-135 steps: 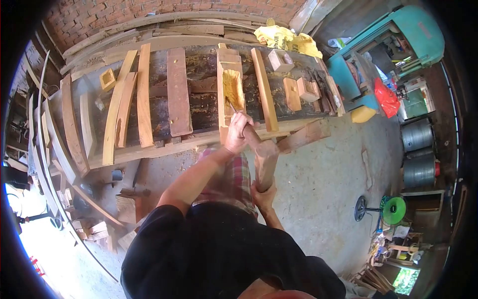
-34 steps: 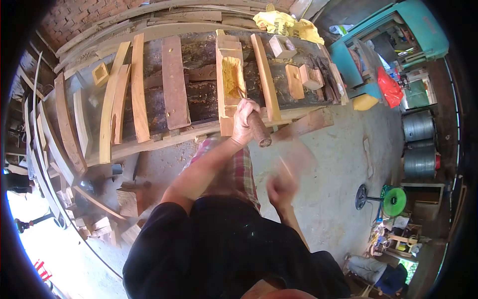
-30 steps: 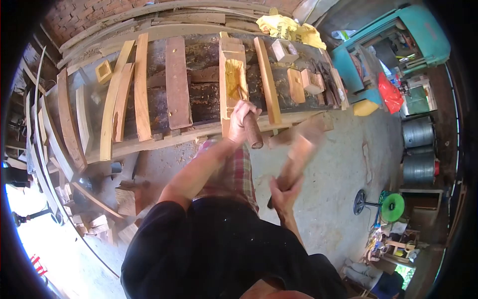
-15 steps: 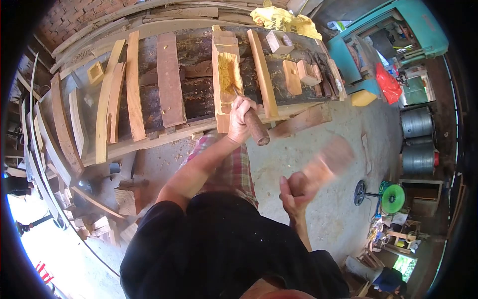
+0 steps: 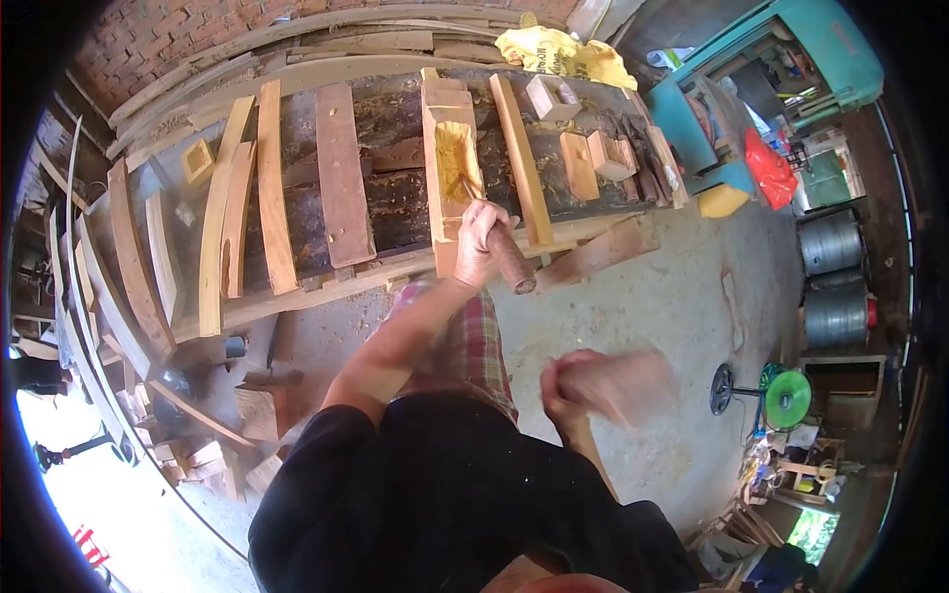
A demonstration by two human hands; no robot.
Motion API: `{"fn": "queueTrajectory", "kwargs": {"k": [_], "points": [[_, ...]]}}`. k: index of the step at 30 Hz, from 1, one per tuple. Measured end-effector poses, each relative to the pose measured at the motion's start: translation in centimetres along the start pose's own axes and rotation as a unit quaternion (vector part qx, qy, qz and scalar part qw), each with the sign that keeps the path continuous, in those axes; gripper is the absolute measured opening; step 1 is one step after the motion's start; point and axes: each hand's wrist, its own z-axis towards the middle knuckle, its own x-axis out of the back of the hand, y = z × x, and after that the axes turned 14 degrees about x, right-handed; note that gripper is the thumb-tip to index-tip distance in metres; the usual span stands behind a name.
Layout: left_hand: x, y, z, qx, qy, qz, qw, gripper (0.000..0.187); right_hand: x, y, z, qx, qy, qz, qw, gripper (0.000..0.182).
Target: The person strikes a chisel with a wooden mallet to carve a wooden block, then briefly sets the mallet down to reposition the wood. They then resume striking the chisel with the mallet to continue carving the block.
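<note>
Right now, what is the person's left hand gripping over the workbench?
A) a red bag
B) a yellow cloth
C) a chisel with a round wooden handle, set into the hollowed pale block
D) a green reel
C: the left hand wraps the chisel, whose round wooden handle sticks out toward the camera, with its tip in the hollowed pale block on the workbench.

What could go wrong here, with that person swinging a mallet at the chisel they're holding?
1. The left hand grips the chisel close under its struck end; a mallet blow slightly off line could hit the fingers.
2. The right hand and mallet show as motion blur, so the swing is fast and probably hard to correct.
3. The hollowed block seems to lie unclamped on the bench; it might shift and let the chisel slip.
</note>
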Motion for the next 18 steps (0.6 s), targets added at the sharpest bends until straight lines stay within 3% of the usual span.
{"fn": "queueTrajectory", "kwargs": {"k": [1,3,4,5,7,8,9,11,12,13,15,16,17,18], "points": [[-0.2,-0.3,0.3,-0.002,0.003,-0.002,1.0,0.026,0.1,-0.9,1.5,0.003,0.001,-0.001,1.0,0.04],[0.2,-0.6,0.5,0.003,-0.069,0.022,0.997,0.027,0.9,-3.1,4.2,-0.197,0.019,0.23,0.953,0.043],[0.6,-0.2,0.4,-0.033,-0.075,0.05,0.995,0.029,0.3,-2.6,3.6,-0.126,0.123,0.209,0.962,0.041],[0.8,-0.1,0.2,-0.033,-0.069,0.053,0.996,0.029,0.5,-2.4,3.1,-0.121,0.119,0.212,0.962,0.041],[0.8,0.1,-0.1,-0.087,-0.064,0.07,0.992,0.028,1.0,-2.0,2.3,-0.16,0.254,0.357,0.885,0.047],[0.7,0.5,-0.2,-0.09,-0.069,0.07,0.991,0.028,3.4,-3.3,3.2,-0.192,0.192,0.397,0.877,0.054],[0.5,1.2,-0.5,-0.095,-0.079,0.057,0.991,0.029,4.8,-4.1,3.6,-0.193,0.197,0.397,0.875,0.054],[0.4,2.2,-1.0,-0.1,-0.096,0.034,0.99,0.03,6.1,-5.0,3.9,-0.199,0.158,0.397,0.882,0.045],[0.0,1.5,-1.0,-0.089,-0.08,0.046,0.992,0.029,6.1,-5.0,4.0,-0.134,0.192,0.347,0.908,0.045],[0.0,1.1,-0.9,-0.087,-0.079,0.046,0.992,0.029,6.2,-5.1,3.8,-0.134,0.19,0.347,0.908,0.045],[-0.2,1.1,-0.4,-0.01,-0.037,-0.009,0.999,0.028,6.7,-5.5,3.8,-0.032,0.255,0.401,0.879,0.042],[-0.4,1.3,-0.2,-0.007,-0.018,-0.03,0.999,0.027,8.6,-5.1,5.1,-0.034,0.255,0.4,0.88,0.042],[-0.5,1.6,-0.1,-0.004,-0.019,-0.029,0.999,0.027,12.1,-4.9,8.2,-0.268,-0.054,0.318,0.908,0.043],[-0.6,2.0,0.2,0.005,0.007,-0.027,1.0,0.027,13.9,-4.8,9.9,-0.459,-0.354,0.187,0.793,0.044]]}}
